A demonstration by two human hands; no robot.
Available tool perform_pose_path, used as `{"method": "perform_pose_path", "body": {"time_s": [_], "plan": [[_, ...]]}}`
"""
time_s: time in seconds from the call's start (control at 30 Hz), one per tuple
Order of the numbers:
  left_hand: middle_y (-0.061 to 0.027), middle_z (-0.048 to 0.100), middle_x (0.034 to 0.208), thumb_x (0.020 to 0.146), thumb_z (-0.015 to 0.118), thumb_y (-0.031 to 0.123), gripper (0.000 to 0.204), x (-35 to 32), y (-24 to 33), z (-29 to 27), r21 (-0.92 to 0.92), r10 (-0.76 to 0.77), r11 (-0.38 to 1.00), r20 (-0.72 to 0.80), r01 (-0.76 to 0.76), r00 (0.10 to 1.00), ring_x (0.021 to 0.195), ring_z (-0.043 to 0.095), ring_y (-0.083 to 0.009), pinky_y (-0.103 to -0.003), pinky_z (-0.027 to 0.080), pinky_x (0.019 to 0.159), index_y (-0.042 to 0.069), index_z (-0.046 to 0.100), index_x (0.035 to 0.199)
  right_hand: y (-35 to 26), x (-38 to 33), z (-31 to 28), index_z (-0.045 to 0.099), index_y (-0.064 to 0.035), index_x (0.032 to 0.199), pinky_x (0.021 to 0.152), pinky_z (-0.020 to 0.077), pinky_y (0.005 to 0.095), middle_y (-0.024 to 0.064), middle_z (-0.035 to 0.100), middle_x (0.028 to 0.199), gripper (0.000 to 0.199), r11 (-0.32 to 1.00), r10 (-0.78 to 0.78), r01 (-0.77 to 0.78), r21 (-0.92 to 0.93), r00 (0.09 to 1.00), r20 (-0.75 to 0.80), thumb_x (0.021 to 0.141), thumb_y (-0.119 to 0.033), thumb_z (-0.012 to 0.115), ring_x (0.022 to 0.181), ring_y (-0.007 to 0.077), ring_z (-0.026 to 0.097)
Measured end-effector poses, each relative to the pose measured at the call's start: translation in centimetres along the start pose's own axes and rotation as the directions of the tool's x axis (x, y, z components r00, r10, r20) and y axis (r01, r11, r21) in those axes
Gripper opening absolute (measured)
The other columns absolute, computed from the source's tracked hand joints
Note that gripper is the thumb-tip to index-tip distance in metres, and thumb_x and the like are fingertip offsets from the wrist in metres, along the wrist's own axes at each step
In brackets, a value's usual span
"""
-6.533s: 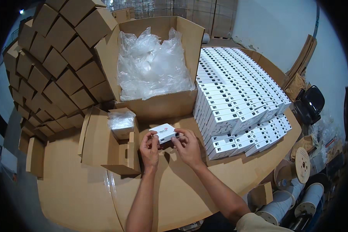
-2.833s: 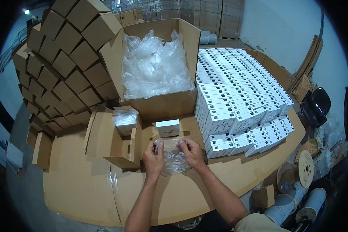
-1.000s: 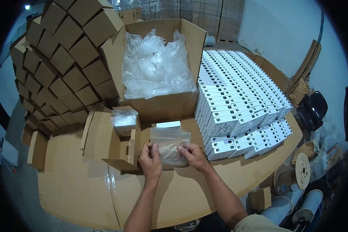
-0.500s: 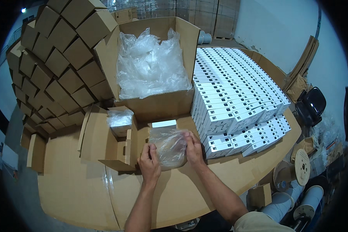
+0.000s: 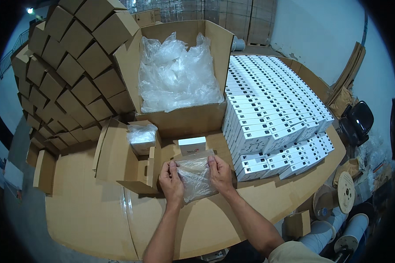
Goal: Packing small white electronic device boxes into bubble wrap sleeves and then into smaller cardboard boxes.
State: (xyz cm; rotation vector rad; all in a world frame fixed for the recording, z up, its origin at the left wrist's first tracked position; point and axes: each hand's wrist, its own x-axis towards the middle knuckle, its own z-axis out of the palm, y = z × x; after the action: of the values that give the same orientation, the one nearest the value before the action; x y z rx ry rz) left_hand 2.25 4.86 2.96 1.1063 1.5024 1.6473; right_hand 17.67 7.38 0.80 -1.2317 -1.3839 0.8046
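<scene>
Between my hands a clear plastic bag (image 5: pixel 195 175) is stretched out, gripped at its upper corners. My left hand (image 5: pixel 171 183) pinches its left side, thumb on top. At the other corner my right hand (image 5: pixel 220 173) holds it the same way. Just beyond the bag a small white box (image 5: pixel 192 145) stands upright on the cardboard surface. Left of my hands is an open brown carton (image 5: pixel 131 172) with a plastic-wrapped white box (image 5: pixel 142 139) in its far part. Whether anything is inside the bag in my hands, I cannot tell.
A large carton (image 5: pixel 180 117) full of clear plastic bags (image 5: pixel 180 76) stands behind. Rows of stacked white boxes (image 5: pixel 272 114) fill the right side. Brown cartons (image 5: pixel 70 74) are piled high on the left. Cable spools (image 5: pixel 346 193) and a black chair (image 5: pixel 357 120) sit beyond the table's right edge.
The bag has been pulled flatter and tauter between my hands. My right hand has come slightly down, and more of the white box behind the bag shows. The view has shifted a little.
</scene>
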Motion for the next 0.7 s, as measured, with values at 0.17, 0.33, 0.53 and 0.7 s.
{"method": "perform_pose_path", "body": {"time_s": [0.17, 0.33, 0.53, 0.7], "plan": [[-0.0024, 0.067, 0.089, 0.096, 0.070, 0.022, 0.022, -0.1, -0.7, 0.0, -0.108, -0.107, 0.986, 0.167, 0.126, 0.980, 0.080, 0.062, -0.0091, -0.026, 0.051, 0.072, 0.001, 0.065, 0.101, 0.0, -0.1, 0.2, 0.058, -0.0022, 0.083, 0.057, 0.0381, 0.0254, -0.0025, 0.049, 0.067, 0.038, 0.999, -0.034, 0.035, 0.016, 0.998, -0.044, 0.107, -0.031, 0.050, 0.065, 0.0048, 0.043], [-0.0045, 0.069, 0.096, 0.086, 0.080, 0.016, 0.027, 0.7, -0.6, -1.1, -0.002, -0.248, 0.964, 0.366, 0.267, 0.897, 0.086, 0.064, -0.0113, -0.026, 0.052, 0.076, 0.002, 0.066, 0.104, 0.4, 0.4, -0.1, 0.063, -0.0022, 0.092, 0.060, 0.0432, 0.0238, -0.0007, 0.059, 0.072, 0.021, 0.979, 0.111, -0.102, 0.178, 0.993, -0.045, 0.102, -0.020, 0.059, 0.069, 0.0051, 0.052], [-0.0044, 0.069, 0.097, 0.083, 0.082, 0.012, 0.027, 0.8, -1.3, -1.3, -0.047, -0.253, 0.954, 0.397, 0.295, 0.882, 0.088, 0.065, -0.0115, -0.027, 0.053, 0.078, 0.002, 0.066, 0.103, -1.7, 0.4, -0.4, 0.066, -0.0037, 0.111, 0.080, 0.0540, 0.0314, 0.0113, 0.067, 0.110, 0.022, 0.984, -0.143, 0.157, 0.086, 0.979, -0.148, 0.090, -0.009, 0.070, 0.095, 0.0201, 0.067], [-0.0050, 0.069, 0.097, 0.083, 0.083, 0.013, 0.029, 0.7, -0.9, -1.1, -0.065, -0.206, 0.965, 0.420, 0.255, 0.884, 0.088, 0.065, -0.0120, -0.028, 0.053, 0.079, 0.002, 0.066, 0.103, -2.0, 0.6, -0.8, 0.067, -0.0033, 0.110, 0.095, 0.0507, 0.0380, 0.0149, 0.059, 0.128, 0.029, 0.892, -0.422, 0.403, -0.203, 0.905, -0.055, 0.082, -0.003, 0.074, 0.110, 0.0272, 0.063]]}}
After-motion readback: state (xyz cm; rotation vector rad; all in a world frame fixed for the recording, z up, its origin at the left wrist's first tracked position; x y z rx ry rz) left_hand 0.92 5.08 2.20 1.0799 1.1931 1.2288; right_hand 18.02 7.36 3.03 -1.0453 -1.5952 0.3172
